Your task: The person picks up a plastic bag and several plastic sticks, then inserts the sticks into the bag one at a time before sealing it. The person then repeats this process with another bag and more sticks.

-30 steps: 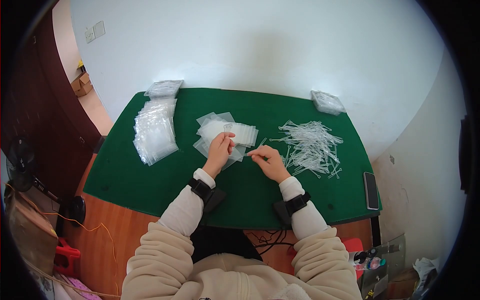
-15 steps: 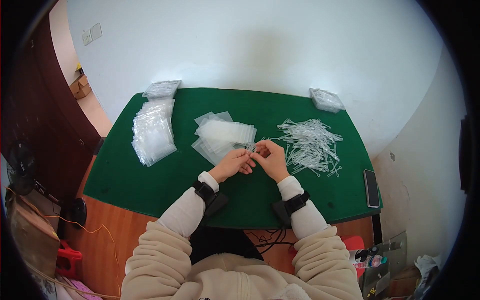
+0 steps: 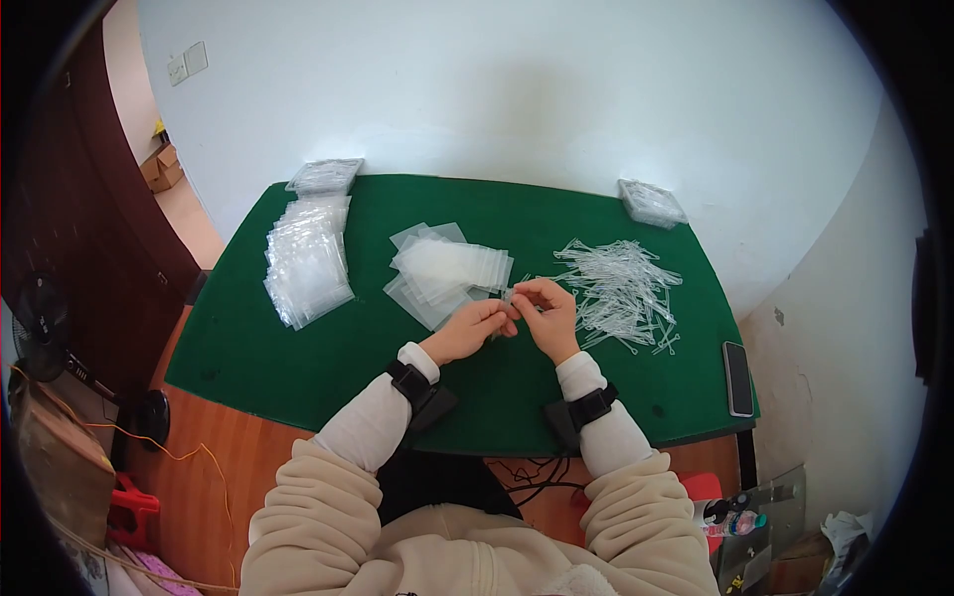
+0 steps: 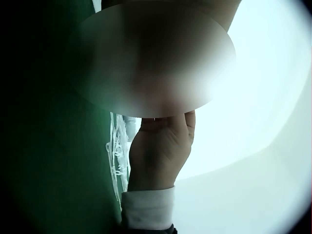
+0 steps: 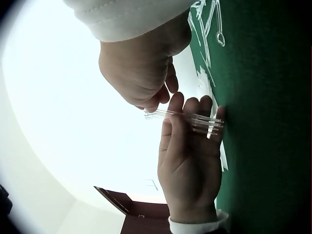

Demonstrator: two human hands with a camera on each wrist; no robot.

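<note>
My left hand [image 3: 469, 333] holds a small bundle of clear plastic sticks with looped ends [image 5: 207, 122], its thumb pressing them across the fingers. My right hand [image 3: 549, 316] meets it over the table, and in the right wrist view its fingertips pinch the end of the bundle. Just beyond the hands lies a loose stack of flat clear plastic bags [image 3: 437, 268]. To the right spreads a heap of the same looped sticks [image 3: 621, 293]. A blurred patch covers the fingers in the left wrist view.
Overlapping filled clear bags [image 3: 308, 263] line the table's left side. Packed bundles stand at the back left [image 3: 328, 176] and back right [image 3: 652, 204] corners. A phone [image 3: 737, 379] lies by the right edge of the green table [image 3: 328, 377]. A wall rises behind.
My left hand has moved from over the flat bags down and right, carrying its sticks. The right hand has risen slightly, and the two hands have come together at the bundle.
</note>
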